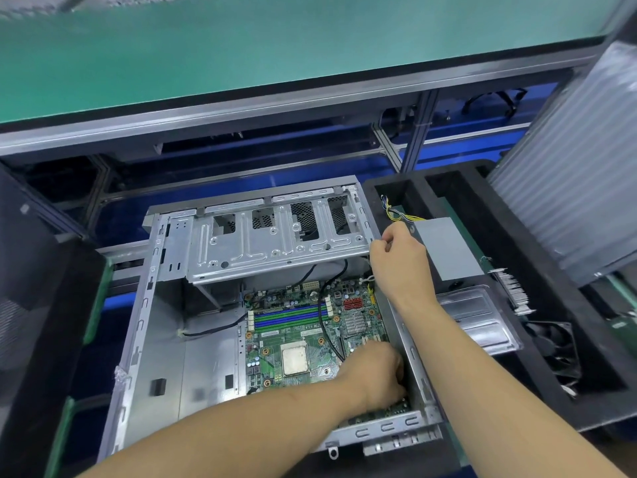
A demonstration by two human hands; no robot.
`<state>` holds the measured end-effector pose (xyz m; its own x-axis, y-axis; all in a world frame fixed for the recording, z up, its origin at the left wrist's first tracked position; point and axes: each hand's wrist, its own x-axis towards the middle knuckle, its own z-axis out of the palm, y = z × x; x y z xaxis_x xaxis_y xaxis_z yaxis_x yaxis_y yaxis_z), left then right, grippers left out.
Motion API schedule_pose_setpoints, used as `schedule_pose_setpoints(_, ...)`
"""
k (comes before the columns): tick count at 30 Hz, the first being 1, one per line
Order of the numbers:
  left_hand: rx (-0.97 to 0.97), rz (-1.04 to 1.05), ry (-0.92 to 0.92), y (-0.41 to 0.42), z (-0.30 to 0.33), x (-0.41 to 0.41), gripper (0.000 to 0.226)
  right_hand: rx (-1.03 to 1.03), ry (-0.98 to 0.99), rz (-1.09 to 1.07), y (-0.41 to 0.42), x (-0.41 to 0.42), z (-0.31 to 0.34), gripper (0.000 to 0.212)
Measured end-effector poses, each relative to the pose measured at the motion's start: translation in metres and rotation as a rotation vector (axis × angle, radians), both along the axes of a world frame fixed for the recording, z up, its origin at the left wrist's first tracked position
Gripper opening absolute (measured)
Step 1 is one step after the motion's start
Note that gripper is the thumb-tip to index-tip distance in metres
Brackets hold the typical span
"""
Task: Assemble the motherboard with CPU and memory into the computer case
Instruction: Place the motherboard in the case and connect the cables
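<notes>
The open silver computer case (138, 339) lies flat on its side. Inside it sits the green motherboard (310, 339), with a CPU (294, 357) in its socket and blue and green memory slots (289, 317) behind it. My left hand (377, 372) reaches across the board, its fingers curled down over the board's right edge beside the case wall; the fingertips are hidden. My right hand (396, 257) is at the case's far right corner, with fingers curled on the rim next to the drive cage (275, 236).
Black cables (327, 326) run over the board. To the right, a black foam tray (517, 270) holds a grey power supply (444, 246) with coloured wires, a metal panel (479, 322) and a fan (555, 350). A green bench (275, 46) stands behind.
</notes>
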<state>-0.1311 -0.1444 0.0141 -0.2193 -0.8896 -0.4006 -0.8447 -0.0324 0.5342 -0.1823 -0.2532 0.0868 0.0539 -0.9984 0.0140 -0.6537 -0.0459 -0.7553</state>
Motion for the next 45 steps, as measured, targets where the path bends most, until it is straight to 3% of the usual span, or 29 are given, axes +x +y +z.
schedule_pose_setpoints(13, 0.114, 0.086, 0.001, -0.005, -0.006, -0.008, 0.02, -0.008, 0.015, 0.007, 0.0, 0.001, 0.001, 0.009)
schedule_pose_setpoints(18, 0.083, 0.01, -0.038, -0.005, -0.005, -0.009, 0.005, -0.001, 0.019, 0.002, 0.0, 0.001, 0.003, 0.008)
schedule_pose_setpoints(21, 0.061, -0.02, -0.039, -0.005, -0.009, -0.011, 0.017, 0.003, 0.03, 0.002, 0.001, 0.002, 0.003, 0.008)
schedule_pose_setpoints(33, 0.095, -0.006, 0.014, -0.012, -0.009, -0.007, 0.005, -0.013, 0.051, 0.008, 0.0, 0.002, 0.004, 0.008)
schedule_pose_setpoints(41, 0.118, -0.243, 0.024, -0.021, 0.015, 0.036, 0.033, -0.012, 0.019, 0.003, 0.002, 0.001, 0.003, 0.009)
schedule_pose_setpoints(45, 0.128, -0.249, 0.052, -0.027, 0.029, 0.075, 0.026, -0.022, 0.018, -0.001, 0.001, 0.001, 0.002, 0.008)
